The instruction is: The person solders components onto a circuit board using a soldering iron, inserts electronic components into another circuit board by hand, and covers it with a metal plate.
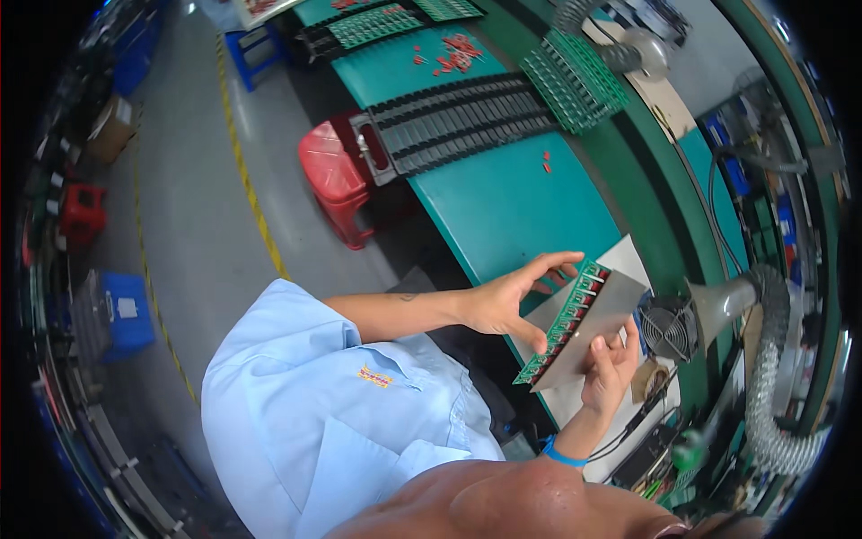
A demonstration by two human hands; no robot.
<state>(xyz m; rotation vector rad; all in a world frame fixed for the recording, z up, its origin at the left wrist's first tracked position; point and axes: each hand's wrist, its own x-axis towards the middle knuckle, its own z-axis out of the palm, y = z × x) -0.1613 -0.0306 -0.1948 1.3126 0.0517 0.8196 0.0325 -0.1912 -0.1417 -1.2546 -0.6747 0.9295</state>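
My left hand (503,301) curves round a long green circuit board strip (566,319), its thumb near the lower part and its fingers at the upper end. Red components sit in a row along the strip. Against the strip's right side lies a flat grey metal plate (597,323). My right hand (612,366), with a blue band (561,453) at the wrist, grips this plate, thumb on its face. Strip and plate are held tilted together above the bench. Part of the left fingers is hidden behind the strip.
A teal bench mat (512,202) carries a black slotted rack (462,121), green boards (575,81) and loose red parts (460,54). A small fan (667,329) stands by a fume duct (727,305) at right. A red stool (334,166) is beside the bench.
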